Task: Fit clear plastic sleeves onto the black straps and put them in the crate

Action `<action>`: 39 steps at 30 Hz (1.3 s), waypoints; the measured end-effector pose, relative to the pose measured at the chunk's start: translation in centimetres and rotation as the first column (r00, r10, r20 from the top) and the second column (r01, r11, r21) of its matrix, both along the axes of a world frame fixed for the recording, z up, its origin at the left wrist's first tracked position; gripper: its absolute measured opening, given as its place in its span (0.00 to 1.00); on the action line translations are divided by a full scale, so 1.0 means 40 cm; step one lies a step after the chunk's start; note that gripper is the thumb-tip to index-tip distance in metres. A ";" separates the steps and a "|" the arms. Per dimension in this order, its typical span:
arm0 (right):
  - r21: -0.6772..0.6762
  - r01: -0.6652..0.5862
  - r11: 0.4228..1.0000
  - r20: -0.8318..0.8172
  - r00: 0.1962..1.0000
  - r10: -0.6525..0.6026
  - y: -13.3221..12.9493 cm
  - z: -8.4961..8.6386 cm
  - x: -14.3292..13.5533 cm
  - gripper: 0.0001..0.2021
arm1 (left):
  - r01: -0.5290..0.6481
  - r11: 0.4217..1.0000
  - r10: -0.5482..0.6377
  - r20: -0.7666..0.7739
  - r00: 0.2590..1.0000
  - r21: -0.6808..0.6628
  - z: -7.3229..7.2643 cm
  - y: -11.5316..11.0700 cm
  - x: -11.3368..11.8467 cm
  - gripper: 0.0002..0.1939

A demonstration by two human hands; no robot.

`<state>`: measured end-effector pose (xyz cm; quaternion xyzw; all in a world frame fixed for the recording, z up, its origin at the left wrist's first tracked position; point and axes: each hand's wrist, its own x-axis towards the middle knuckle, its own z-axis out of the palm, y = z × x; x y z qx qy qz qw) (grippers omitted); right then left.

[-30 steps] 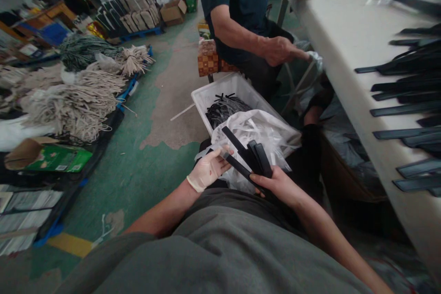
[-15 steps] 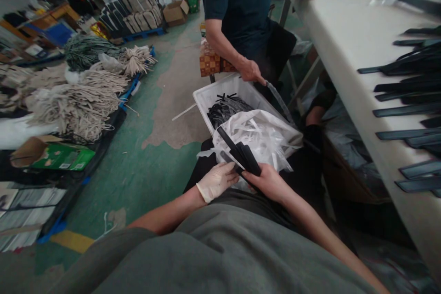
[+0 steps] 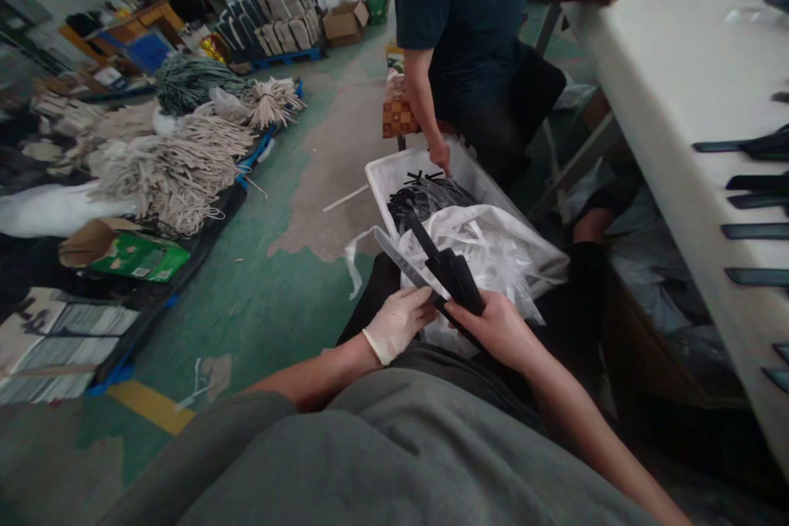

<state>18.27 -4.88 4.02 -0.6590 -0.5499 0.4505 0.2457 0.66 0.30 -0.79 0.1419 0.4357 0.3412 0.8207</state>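
Note:
My left hand point(image 3: 402, 322), in a pale thin glove, is closed around the lower end of a strip in a clear plastic sleeve point(image 3: 398, 256). The sleeve points up and to the left over my lap. Bare, my right hand point(image 3: 498, 329) grips a small bundle of flat black strips point(image 3: 459, 278) right beside it. Both hands are close together, and the strips' lower ends are hidden by my fingers. Under and beyond them lies a white bag with loose clear plastic sleeves point(image 3: 486, 242), resting against a white crate point(image 3: 373, 181). Black strips in sleeves point(image 3: 425, 196) lie inside the crate.
Across from me sits a co-worker, one hand point(image 3: 440, 156) down at the crate. A white table point(image 3: 666, 57) at the right bears several black strips point(image 3: 755, 232). On the left, pallets hold bundles of beige cords point(image 3: 178, 164) and a green box point(image 3: 139, 256).
The co-worker's hand has gone down to the crate; the clear sleeve it held is no longer seen in it. The sleeved strip in my left hand now sticks out further. My view has turned left.

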 end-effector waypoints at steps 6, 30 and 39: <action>-0.002 -0.064 0.998 0.124 0.990 0.064 0.004 -0.011 -0.003 0.16 | -0.097 0.995 0.096 -0.034 0.995 -0.034 -0.009 0.007 -0.029 0.20; -0.079 -0.121 0.990 0.147 0.980 0.132 0.015 -0.011 -0.013 0.15 | -0.157 0.987 0.154 -0.065 0.986 -0.039 -0.030 0.026 -0.036 0.17; -0.046 -0.108 0.993 0.121 0.986 0.113 0.013 -0.014 -0.005 0.15 | -0.142 0.990 0.142 -0.065 0.988 0.015 -0.022 0.007 -0.033 0.18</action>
